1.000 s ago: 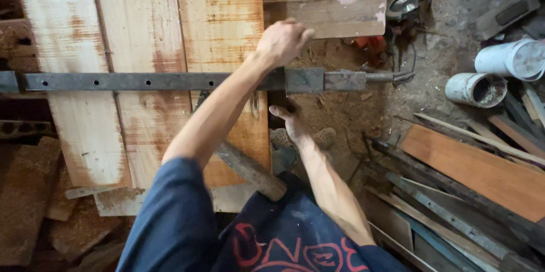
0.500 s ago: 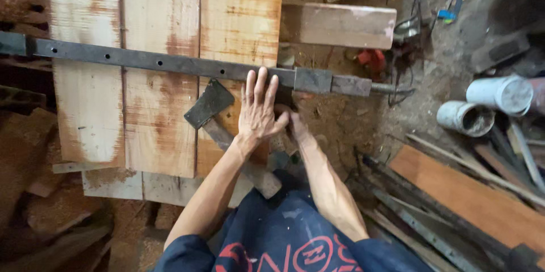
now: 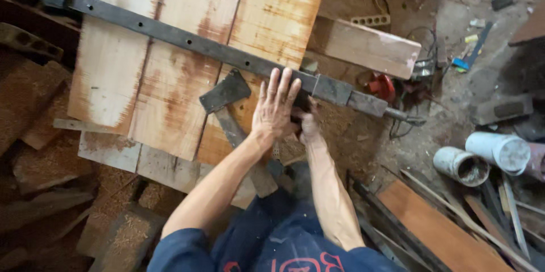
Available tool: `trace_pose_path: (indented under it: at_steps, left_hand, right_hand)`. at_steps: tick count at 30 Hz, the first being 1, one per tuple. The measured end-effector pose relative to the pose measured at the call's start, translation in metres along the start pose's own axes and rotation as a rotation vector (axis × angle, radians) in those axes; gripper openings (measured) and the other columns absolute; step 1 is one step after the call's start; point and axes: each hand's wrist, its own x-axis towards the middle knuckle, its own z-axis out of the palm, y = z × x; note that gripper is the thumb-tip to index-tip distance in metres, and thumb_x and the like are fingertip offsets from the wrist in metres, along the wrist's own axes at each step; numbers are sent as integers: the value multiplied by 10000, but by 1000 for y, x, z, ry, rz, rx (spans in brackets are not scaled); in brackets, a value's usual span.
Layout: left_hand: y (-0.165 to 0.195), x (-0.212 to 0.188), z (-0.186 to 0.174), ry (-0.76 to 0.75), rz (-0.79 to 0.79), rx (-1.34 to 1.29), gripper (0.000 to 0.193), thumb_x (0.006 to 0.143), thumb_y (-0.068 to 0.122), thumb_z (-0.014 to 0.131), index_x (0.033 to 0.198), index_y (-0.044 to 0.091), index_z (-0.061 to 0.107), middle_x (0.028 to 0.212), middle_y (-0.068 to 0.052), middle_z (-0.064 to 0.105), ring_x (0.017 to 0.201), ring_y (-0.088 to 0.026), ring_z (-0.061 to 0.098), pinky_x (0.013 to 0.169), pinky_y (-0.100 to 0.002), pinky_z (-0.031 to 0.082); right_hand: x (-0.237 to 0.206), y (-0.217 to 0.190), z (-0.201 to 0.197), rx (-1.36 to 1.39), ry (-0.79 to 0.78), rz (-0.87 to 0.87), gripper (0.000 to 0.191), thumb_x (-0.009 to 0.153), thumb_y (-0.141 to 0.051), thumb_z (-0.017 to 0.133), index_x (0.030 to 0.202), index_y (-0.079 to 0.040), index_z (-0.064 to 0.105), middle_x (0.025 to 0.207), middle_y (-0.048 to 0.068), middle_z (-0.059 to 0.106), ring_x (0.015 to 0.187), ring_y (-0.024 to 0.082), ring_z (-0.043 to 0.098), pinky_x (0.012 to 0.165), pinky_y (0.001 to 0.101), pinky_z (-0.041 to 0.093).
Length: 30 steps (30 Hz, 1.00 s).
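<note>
Pressing flat, the left hand (image 3: pixel 275 110) lies palm down with fingers (image 3: pixel 273 82) spread open on the rightmost plank (image 3: pixel 267 28), fingertips touching the long dark metal bar clamp (image 3: pixel 187 42) that crosses all three planks. The clamp's long axis runs from upper left to lower right, directly ahead of the left fingertips; its sliding jaw block (image 3: pixel 332 89) sits just right of that hand. The right hand (image 3: pixel 308 124) is tucked at the plank edge beneath the bar, just beside the left; its fingers look curled, but whether they grip anything cannot be told, being partly hidden. A hatchet (image 3: pixel 227 93) rests on the planks just left of the left hand, handle pointing toward the person. Surface: planks laid low over a dirt floor (image 3: pixel 363 141) with sawdust. Around: loose wood block (image 3: pixel 369 48), two white pipe sections (image 3: pixel 482 155), scrap boards.
</note>
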Motion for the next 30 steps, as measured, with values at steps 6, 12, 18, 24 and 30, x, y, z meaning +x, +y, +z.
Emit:
trace_pose_path:
  at_steps: [6, 12, 18, 24, 30]
  left_hand:
    - [3, 1, 20, 51, -36, 20, 1234, 584, 493, 864, 1604, 158, 256, 1697, -158, 107, 1570, -423, 74, 1243, -632, 170]
    - [-7, 1, 29, 124, 21, -73, 1269, 555, 538, 873, 1591, 150, 252, 1676, -168, 131, 1550, -440, 94, 1229, -655, 182]
    - [-11, -4, 41, 197, 57, -52, 1250, 574, 531, 887, 1599, 160, 275, 1687, -165, 151, 1556, -446, 115, 1237, -655, 199]
    - [-11, -4, 39, 223, 79, -112, 1248, 559, 489, 908, 1589, 156, 288, 1679, -171, 185, 1555, -454, 140, 1260, -635, 213]
    - [-11, -4, 32, 180, 80, -124, 1299, 514, 497, 931, 1586, 158, 281, 1669, -177, 191, 1538, -477, 135, 1241, -643, 225]
  right_hand:
    - [6, -8, -2, -222, 18, 6, 522, 816, -17, 695, 1335, -50, 647, 1288, 65, 696, 1173, 231, 661, 1027, 376, 545]
    - [12, -22, 3, -153, 122, 183, 482, 852, -140, 739, 1317, -57, 646, 1272, 62, 692, 1143, 215, 663, 984, 369, 550]
    - [22, -19, 7, -151, 150, 114, 492, 799, -61, 780, 1272, -39, 645, 1237, 78, 687, 1090, 230, 673, 935, 384, 570]
    - [28, -13, 7, -174, 317, 112, 459, 789, -54, 806, 1233, -6, 697, 1224, 87, 708, 1062, 239, 673, 925, 394, 568]
    - [24, -18, -8, -254, 126, 78, 502, 805, -63, 792, 1291, -64, 665, 1281, 35, 674, 1189, 223, 618, 1046, 393, 510]
